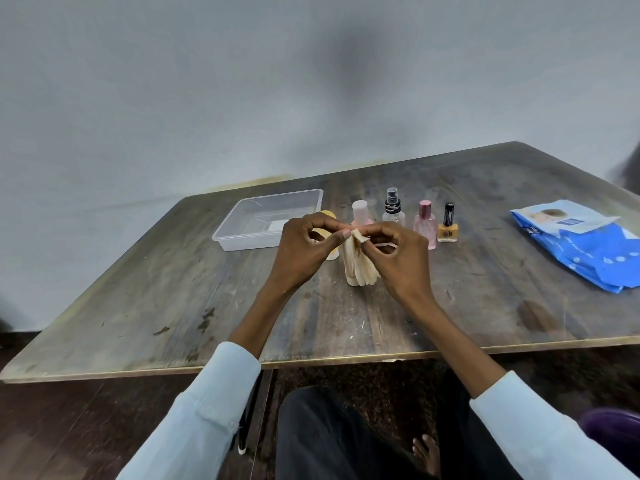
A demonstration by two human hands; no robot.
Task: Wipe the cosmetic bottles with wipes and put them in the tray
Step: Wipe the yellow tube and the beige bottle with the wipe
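Head view. I see both hands raised above the middle of the wooden table (pixel 207 289). The left hand (pixel 304 251) pinches the top edge of a beige wipe (pixel 358 268) between thumb and forefinger. The right hand (pixel 398 258) pinches the same edge just beside it, remaining fingers curled. The wipe hangs down in folds between the two hands, its lower end close to the table surface; I cannot tell whether it touches.

Behind the hands, the bottles stand upright in a row. From left: a yellow-capped bottle (pixel 329 216), mostly hidden by the left hand; a pink bottle with a pale cap (pixel 360 211), partly hidden; a clear spray bottle (pixel 393 209) with a black pump; a pink perfume bottle (pixel 425 223); a yellow nail polish bottle (pixel 447 228) with a black cap.

The clear plastic tray (pixel 242 216) sits left of the row, near the yellow-capped bottle. A blue wipes pack (pixel 585 251) lies at the right side of the table, well apart from the bottles.
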